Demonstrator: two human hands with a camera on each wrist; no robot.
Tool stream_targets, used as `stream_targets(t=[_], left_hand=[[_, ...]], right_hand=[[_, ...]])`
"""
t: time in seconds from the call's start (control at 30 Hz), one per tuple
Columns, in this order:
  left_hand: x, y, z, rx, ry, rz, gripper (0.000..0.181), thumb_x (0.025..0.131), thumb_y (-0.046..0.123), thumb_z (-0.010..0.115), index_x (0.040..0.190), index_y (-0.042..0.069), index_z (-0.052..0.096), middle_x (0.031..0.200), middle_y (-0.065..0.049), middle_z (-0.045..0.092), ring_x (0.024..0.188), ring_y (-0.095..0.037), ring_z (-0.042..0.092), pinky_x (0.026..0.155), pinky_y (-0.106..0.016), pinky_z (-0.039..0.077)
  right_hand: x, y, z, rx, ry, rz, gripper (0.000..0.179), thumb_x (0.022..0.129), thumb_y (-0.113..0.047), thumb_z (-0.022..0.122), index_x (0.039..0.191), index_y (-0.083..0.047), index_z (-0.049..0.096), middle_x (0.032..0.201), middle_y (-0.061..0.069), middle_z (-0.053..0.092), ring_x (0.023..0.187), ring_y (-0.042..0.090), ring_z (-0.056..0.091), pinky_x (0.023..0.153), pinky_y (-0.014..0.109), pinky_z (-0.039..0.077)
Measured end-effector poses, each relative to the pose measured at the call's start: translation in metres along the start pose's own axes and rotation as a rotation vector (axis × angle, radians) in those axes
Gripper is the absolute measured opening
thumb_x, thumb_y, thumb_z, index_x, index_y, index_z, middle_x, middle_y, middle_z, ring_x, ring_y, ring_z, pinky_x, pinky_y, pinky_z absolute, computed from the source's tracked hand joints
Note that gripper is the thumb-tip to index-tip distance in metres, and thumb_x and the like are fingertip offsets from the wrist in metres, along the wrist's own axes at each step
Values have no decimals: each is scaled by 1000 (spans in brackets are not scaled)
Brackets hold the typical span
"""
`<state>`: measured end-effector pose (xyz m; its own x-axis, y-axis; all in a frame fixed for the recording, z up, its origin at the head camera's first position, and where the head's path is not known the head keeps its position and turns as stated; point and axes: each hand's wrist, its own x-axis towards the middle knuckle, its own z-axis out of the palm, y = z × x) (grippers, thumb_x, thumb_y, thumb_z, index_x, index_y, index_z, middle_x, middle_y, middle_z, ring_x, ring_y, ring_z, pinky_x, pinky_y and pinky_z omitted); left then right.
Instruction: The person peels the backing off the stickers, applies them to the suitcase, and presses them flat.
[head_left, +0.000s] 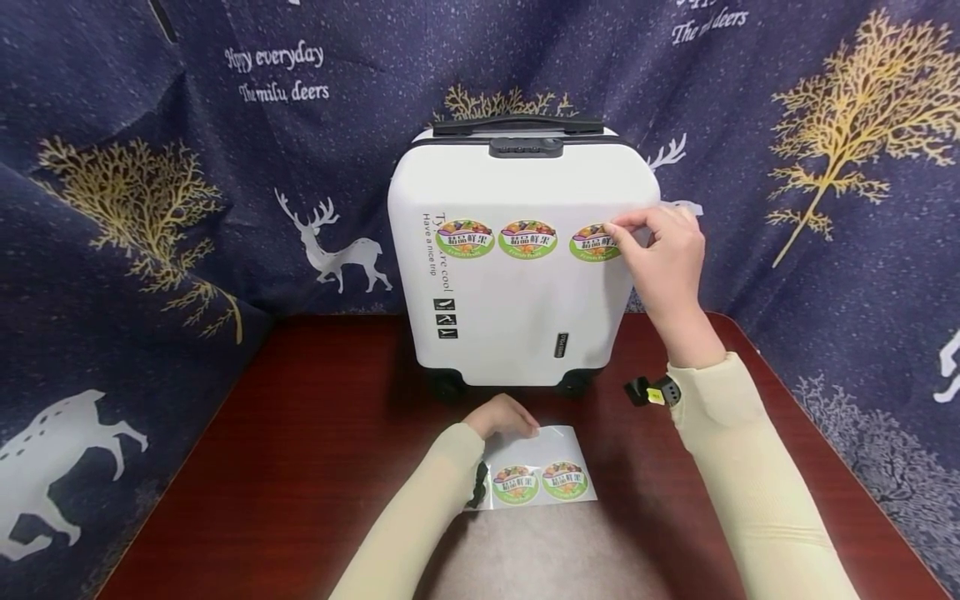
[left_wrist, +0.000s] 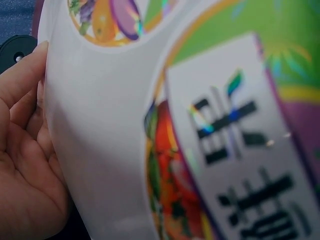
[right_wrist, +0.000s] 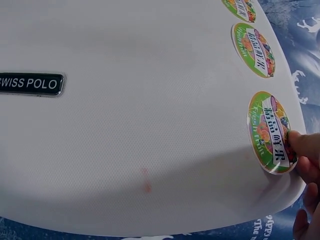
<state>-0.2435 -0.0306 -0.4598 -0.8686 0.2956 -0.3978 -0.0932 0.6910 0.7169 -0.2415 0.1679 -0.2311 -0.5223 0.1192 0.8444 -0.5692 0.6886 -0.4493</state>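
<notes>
A white suitcase (head_left: pixel 517 312) stands upright on the table, with two oval fruit stickers, the left one (head_left: pixel 465 240) and the middle one (head_left: pixel 528 240), in a row on its upper front. My right hand (head_left: pixel 670 250) pinches the right edge of a third oval sticker (right_wrist: pixel 269 132) between thumb and finger, level with that row. Whether this sticker lies fully flat on the case I cannot tell. Low in front of the suitcase, my left hand (head_left: pixel 501 415) holds the edge of a glossy sticker sheet (head_left: pixel 553 443), which bears more fruit stickers; part of it is behind the sleeve.
The suitcase has a black top handle (head_left: pixel 517 126), a combination lock (head_left: pixel 526 147) and a small SWISS POLO badge (right_wrist: pixel 31 84). Dark red tabletop (head_left: pixel 330 433) extends on both sides. A blue cloth with deer (head_left: pixel 348 258) hangs behind.
</notes>
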Motion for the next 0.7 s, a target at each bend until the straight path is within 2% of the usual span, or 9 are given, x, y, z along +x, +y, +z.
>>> stream_targets(t=[0.13, 0.23, 0.33, 0.57, 0.7], left_hand=[[0, -1, 0, 8, 2, 10, 15, 88, 17, 79, 101, 10, 82, 116, -9, 76, 102, -24, 65, 98, -44, 52], [-1, -1, 0, 2, 1, 13, 16, 88, 16, 78, 102, 9, 82, 116, -9, 76, 101, -23, 64, 96, -42, 52], [-1, -2, 0, -4, 1, 15, 16, 88, 14, 78, 103, 9, 82, 115, -9, 77, 100, -22, 65, 96, -41, 53], [-3, -1, -1, 3, 1, 23, 17, 88, 15, 78, 103, 9, 82, 117, -9, 77, 104, -22, 65, 100, -43, 52], [-5, -1, -1, -4, 9, 33, 17, 88, 13, 78, 103, 8, 81, 116, -9, 77, 105, -23, 66, 100, -43, 52]], right_hand=[[0, -1, 0, -31, 2, -16, 20, 87, -9, 81, 93, 9, 76, 91, 27, 75, 73, 17, 41, 79, 24, 28], [0, -1, 0, -55, 8, -28, 20, 87, -9, 81, 93, 9, 77, 91, 27, 75, 76, 30, 48, 81, 33, 32], [0, -2, 1, -76, 21, -40, 19, 87, -9, 80, 93, 9, 77, 90, 27, 75, 81, 38, 53, 85, 42, 36], [-1, -3, 1, -92, 26, -33, 20, 89, -11, 79, 94, 8, 77, 93, 27, 76, 92, 41, 59, 103, 51, 39], [-2, -4, 2, -94, 26, -32, 20, 89, -11, 79, 94, 8, 77, 93, 27, 75, 94, 41, 59, 103, 50, 39]])
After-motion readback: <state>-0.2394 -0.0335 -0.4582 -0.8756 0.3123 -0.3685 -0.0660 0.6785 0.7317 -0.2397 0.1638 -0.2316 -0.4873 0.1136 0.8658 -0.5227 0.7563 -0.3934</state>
